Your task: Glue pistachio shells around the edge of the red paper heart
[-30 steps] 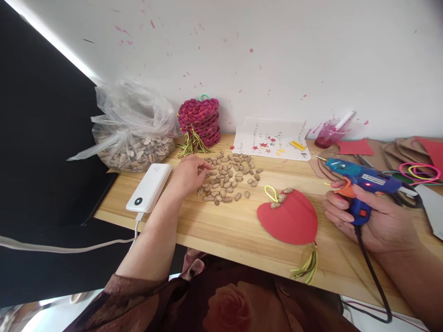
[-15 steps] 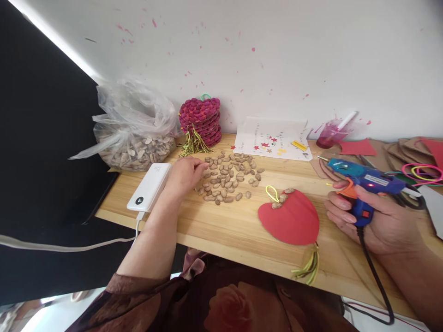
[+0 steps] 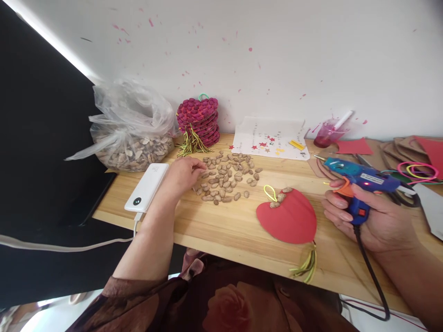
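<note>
My left hand (image 3: pixel 183 174) rests palm down on the wooden table (image 3: pixel 221 226), its fingertips curled at the left edge of a scatter of several loose peanut shells (image 3: pixel 228 177). Whether a shell is pinched in the fingers is hidden. My right hand (image 3: pixel 367 216) grips a blue hot glue gun (image 3: pixel 360 177), nozzle pointing left, its red lamp lit and a black cord hanging off the table's front. Between the hands lies a red heart-shaped card (image 3: pixel 289 216) with a yellow loop, three shells stuck at its top and a yellow tassel at its tip.
A white power bank (image 3: pixel 147 186) with a cable lies beside my left wrist. A clear bag of shells (image 3: pixel 133 133) and a stack of magenta shell hearts (image 3: pixel 199 121) stand by the wall. A star sticker sheet (image 3: pixel 270 138), pink cup (image 3: pixel 328 133), brown and red card pieces and coloured loops (image 3: pixel 417 170) fill the back right.
My left hand slid slightly along the left edge of the shell pile and its fingers curled in. The right hand with the glue gun stayed almost still.
</note>
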Motion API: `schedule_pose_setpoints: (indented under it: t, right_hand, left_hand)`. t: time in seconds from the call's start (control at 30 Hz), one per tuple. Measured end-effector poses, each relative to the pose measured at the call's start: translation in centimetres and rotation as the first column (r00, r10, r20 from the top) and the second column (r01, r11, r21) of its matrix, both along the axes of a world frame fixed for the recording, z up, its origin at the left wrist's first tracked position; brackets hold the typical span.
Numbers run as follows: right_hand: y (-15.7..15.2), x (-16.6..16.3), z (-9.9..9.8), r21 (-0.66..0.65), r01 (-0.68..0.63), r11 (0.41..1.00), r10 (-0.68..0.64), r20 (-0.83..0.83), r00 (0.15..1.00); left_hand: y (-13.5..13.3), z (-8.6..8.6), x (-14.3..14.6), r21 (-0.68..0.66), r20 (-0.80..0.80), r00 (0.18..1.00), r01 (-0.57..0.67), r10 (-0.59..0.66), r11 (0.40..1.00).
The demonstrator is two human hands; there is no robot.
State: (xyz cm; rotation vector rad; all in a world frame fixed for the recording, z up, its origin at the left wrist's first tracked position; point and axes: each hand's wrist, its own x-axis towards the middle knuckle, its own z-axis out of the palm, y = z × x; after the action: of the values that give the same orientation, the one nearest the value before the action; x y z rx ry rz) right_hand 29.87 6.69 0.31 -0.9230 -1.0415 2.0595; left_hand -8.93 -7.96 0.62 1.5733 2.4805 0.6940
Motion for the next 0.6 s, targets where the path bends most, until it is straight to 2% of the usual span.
schedule_pose_setpoints:
  t: [0.23, 0.47, 0.6]
  right_hand:
    - [0.0, 0.0, -0.1, 0.003, -0.007, 1.0, 0.007, -0.004, 1.0]
    - [0.0, -0.1, 0.1, -0.007, -0.002, 1.0, 0.002, -0.002, 1.0]
    - [-0.1, -0.2, 0.2, -0.008, -0.002, 1.0, 0.002, -0.001, 1.0]
  left_hand:
    - [-0.2, 0.2, 0.1, -0.098, 0.04, 0.999, -0.002, 0.005, 0.995]
    - [0.5, -0.2, 1.2, 0.019, -0.044, 0.998, 0.042, -0.041, 0.999]
    - [1.0, -0.3, 1.7, -0.004, -0.113, 0.991, 0.072, -0.072, 0.997]
